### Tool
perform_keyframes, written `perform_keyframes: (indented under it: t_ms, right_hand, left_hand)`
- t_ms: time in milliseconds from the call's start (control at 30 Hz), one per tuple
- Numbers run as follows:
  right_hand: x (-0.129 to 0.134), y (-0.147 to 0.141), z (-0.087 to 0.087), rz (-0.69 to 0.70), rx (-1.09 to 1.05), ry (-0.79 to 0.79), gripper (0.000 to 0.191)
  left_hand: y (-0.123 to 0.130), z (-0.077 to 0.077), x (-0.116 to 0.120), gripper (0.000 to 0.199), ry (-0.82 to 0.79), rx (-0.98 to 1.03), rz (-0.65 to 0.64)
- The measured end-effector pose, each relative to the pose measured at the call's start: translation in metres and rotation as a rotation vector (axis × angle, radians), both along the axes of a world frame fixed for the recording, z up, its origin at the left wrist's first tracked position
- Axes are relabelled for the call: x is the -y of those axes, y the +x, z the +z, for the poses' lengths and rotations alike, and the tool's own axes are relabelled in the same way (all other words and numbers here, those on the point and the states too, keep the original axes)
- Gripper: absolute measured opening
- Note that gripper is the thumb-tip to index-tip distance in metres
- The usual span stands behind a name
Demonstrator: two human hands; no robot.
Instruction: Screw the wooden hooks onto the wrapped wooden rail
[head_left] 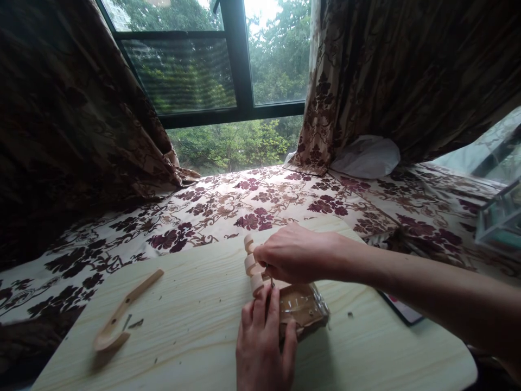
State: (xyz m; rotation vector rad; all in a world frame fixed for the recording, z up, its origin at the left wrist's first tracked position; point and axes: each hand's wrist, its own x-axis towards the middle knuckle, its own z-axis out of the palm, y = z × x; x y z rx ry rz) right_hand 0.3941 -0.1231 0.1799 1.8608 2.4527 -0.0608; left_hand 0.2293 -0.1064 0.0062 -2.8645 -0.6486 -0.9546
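A row of curved pale wooden hooks point(257, 284) lies side by side against a brown cardboard box point(303, 304) wrapped in clear tape. My left hand point(262, 339) reaches up from below. Its fingers stretch to the nearest hook and its thumb rests against the box, steadying them. Above the box, my right hand point(295, 254) is closed in a pinch beside the hooks. A small bit of metal shows under its fingers; what it holds is mostly hidden. A separate wooden hook point(127, 301) with holes lies farther left, beside a screw point(127, 322).
Everything lies on a pale wood-grain tabletop point(195, 304) with scattered dark bits. Under my right forearm is a dark-edged flat object point(402, 310). Beyond the table are floral fabric point(252, 201), a white plastic bag point(368, 156), curtains and a window. A clear case point(500, 217) stands right.
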Motion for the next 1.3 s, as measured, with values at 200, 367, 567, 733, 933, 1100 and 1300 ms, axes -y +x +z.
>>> perform_keyframes:
  t_ms: [200, 367, 567, 733, 933, 1100, 1300]
  right_hand:
    - [-0.0025, 0.0006, 0.0009, -0.008, 0.005, 0.029, 0.011]
    - [-0.0013, -0.0006, 0.0063, 0.029, -0.008, 0.026, 0.014]
    - [-0.0048, -0.0017, 0.0031, -0.023, -0.001, 0.025, 0.017]
    - [-0.0031, 0.0014, 0.0041, 0.006, -0.03, 0.037, 0.011]
    - [-0.0036, -0.0006, 0.0015, -0.003, -0.038, 0.033, 0.015]
    - [-0.005, 0.0025, -0.0016, -0.035, -0.025, 0.044, 0.016]
    - [-0.003, 0.0037, 0.002, -0.006, -0.02, 0.016, 0.012]
  left_hand:
    - [0.0, 0.0012, 0.0011, 0.053, 0.004, -0.005, 0.006]
    - [-0.0004, 0.0002, 0.0015, 0.054, -0.001, 0.006, 0.004]
    - [-0.0009, -0.0008, 0.0017, 0.054, -0.045, 0.002, 0.005]
    - [-0.001, -0.0009, 0.0018, 0.054, -0.041, 0.005, 0.012]
    - [-0.0011, -0.0005, 0.0016, 0.054, -0.035, 0.009, 0.006]
    - [-0.001, -0.0011, 0.001, 0.055, -0.055, 0.015, -0.001]
    - [-0.0008, -0.0006, 0.0022, 0.054, -0.054, 0.015, 0.008]
